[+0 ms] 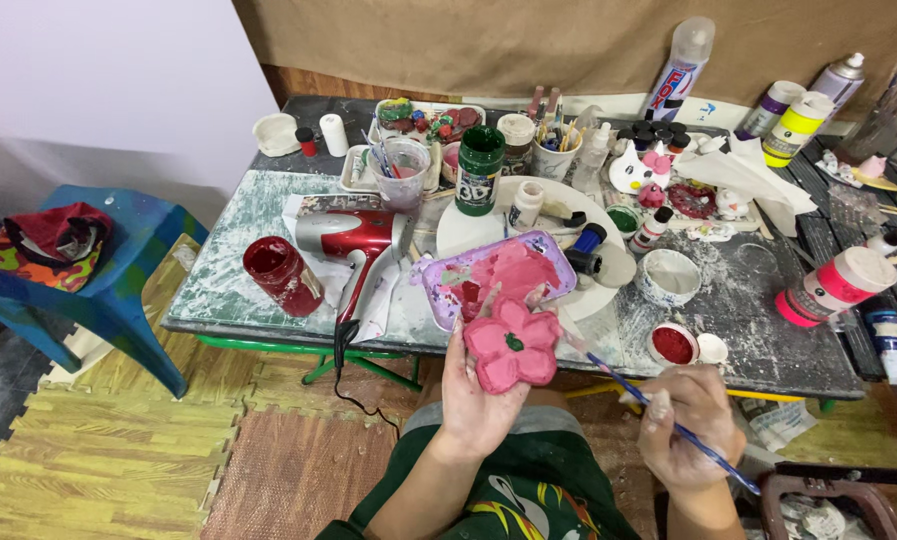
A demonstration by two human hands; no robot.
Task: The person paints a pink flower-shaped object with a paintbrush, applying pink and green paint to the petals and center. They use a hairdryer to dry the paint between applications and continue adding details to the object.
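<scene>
Flower piece (513, 347): pink, flower-shaped, dark green centre, held face-up at table edge.
Paintbrush (658, 408): thin, blue-handled, angled toward flower.

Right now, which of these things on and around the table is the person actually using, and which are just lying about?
In use:
left hand holding the pink flower-shaped piece
right hand holding the thin blue paintbrush
purple palette of pink paint
open pot of red paint

Lying about:
red hair dryer
red jar on its side
green-capped bottle
spray can
blue chair
</scene>
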